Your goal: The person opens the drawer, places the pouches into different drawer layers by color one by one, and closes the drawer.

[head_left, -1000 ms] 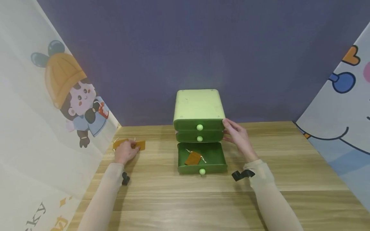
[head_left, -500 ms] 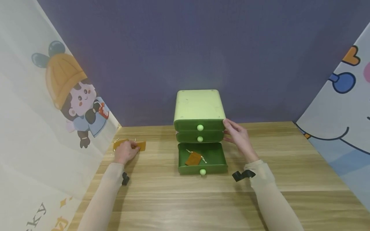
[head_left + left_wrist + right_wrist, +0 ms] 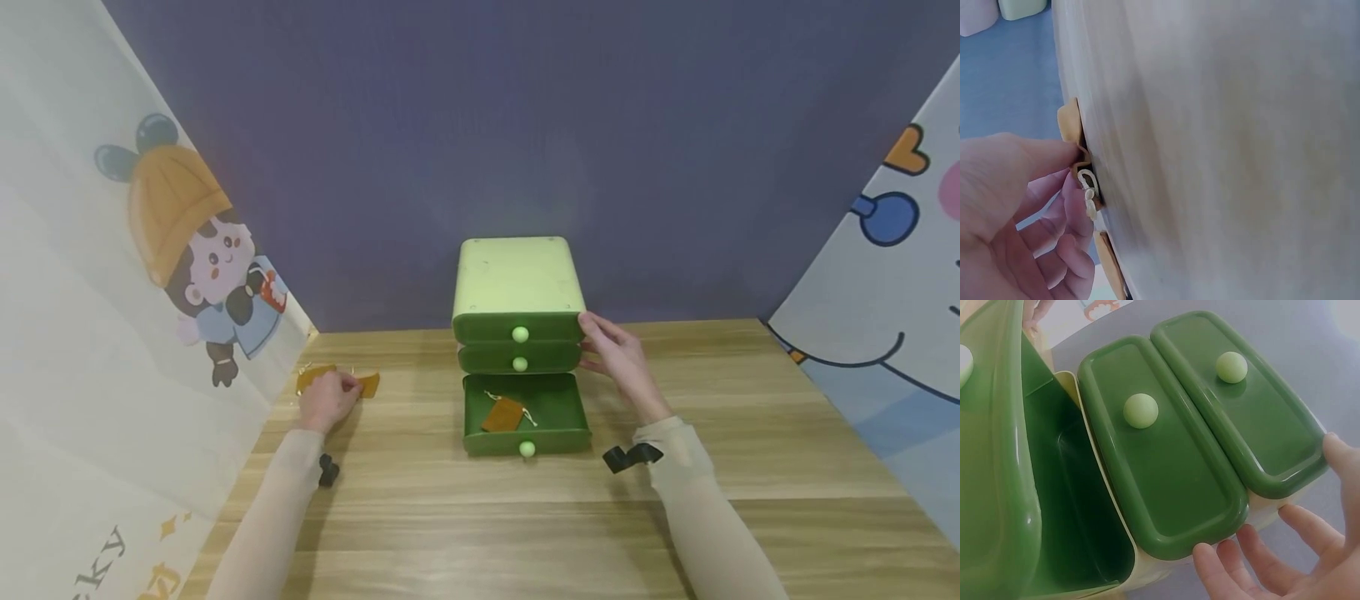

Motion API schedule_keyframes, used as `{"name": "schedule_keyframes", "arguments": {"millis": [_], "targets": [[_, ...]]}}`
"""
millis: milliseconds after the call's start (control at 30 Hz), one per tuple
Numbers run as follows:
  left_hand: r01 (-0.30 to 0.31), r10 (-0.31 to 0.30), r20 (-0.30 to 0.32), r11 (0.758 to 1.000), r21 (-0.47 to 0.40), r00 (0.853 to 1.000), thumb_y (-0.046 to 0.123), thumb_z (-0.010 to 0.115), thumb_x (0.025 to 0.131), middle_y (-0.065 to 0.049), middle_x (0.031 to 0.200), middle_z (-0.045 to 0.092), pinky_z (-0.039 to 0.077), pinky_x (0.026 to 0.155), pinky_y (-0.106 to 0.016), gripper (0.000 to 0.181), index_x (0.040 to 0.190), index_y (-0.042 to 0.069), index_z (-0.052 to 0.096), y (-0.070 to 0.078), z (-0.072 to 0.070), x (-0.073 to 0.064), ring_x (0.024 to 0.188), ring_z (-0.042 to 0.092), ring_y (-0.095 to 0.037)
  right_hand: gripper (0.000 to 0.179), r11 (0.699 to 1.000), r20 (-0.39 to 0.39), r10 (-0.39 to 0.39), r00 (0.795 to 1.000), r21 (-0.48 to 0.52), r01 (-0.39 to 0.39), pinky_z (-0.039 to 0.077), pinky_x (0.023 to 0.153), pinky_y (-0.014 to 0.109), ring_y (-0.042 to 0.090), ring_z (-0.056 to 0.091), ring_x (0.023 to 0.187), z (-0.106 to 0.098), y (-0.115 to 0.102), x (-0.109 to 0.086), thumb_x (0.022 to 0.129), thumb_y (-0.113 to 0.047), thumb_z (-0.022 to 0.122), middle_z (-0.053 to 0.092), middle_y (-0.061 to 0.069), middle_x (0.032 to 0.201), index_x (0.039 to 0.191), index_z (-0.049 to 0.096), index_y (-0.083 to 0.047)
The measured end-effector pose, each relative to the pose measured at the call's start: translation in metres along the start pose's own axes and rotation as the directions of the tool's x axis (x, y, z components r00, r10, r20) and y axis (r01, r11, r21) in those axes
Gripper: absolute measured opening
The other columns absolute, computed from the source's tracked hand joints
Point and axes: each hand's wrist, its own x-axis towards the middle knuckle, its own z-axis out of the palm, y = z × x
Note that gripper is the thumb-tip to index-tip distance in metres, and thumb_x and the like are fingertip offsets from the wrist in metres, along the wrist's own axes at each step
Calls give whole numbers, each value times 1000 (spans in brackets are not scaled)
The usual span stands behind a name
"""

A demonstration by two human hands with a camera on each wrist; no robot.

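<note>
My left hand point(image 3: 330, 400) is at the table's left, thumb and forefinger pinching a small tan drawstring pouch point(image 3: 371, 384). That pouch point(image 3: 1070, 122) buckles under the pinch in the left wrist view, its pale cord hanging beside the fingers. Another tan pouch point(image 3: 315, 377) lies just left, partly behind the hand. A green chest of drawers point(image 3: 517, 275) stands mid-table with its bottom drawer point(image 3: 555, 408) pulled out. Inside lies a brown pouch point(image 3: 502, 414) with white cords. My right hand point(image 3: 622, 362) rests spread fingertips on the chest's right side, beside the upper two closed drawers point(image 3: 1166, 469).
A dark blue panel point(image 3: 375, 167) rises behind the wooden table point(image 3: 450, 533). White printed walls point(image 3: 60, 333) border it on the left and right. In the left wrist view, a pink and a green object point(image 3: 1021, 7) show at the top corner.
The pouch under my left hand has bent, its right end lifting slightly. My right hand stays on the chest. The head view has shifted a little.
</note>
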Motion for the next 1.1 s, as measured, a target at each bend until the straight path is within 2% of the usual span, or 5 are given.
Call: {"name": "schedule_keyframes", "arguments": {"millis": [200, 400, 667, 1100], "targets": [[21, -21, -11, 999, -37, 1000, 24, 68, 100, -16, 115, 81, 58, 82, -53, 22, 109, 9, 82, -1, 0, -4, 103, 75, -42, 84, 1000, 0, -3, 1000, -1, 3, 59, 102, 36, 33, 57, 138, 0, 1, -1, 101, -63, 61, 44, 17, 167, 166, 37, -15], [19, -21, -33, 999, -50, 999, 26, 70, 99, -16, 115, 80, 54, 72, -49, 20, 105, 13, 83, 4, -5, -5, 100, 75, -41, 83, 1000, -3, -3, 1000, 10, 3, 59, 103, 36, 34, 56, 138, -2, 2, 0, 102, -62, 61, 44, 16, 167, 166, 38, -15], [33, -35, -35, 998, -50, 999, 29, 70, 100, -13, 115, 81, 51, 67, -43, 21, 106, 15, 84, 8, -7, -7, 100, 76, -39, 84, 1000, 1, 2, 1000, 2, -2, 60, 100, 33, 34, 56, 139, 0, 1, 0, 101, -63, 62, 44, 17, 166, 166, 38, -16], [-6, 4, -33, 998, -58, 999, 30, 70, 100, -14, 114, 81, 54, 69, -43, 23, 108, 14, 84, 10, -9, -10, 100, 76, -40, 83, 1000, -2, -7, 1000, 7, 7, 62, 95, 28, 30, 59, 133, -2, 2, 2, 101, -62, 62, 44, 16, 166, 166, 39, -15]]}}
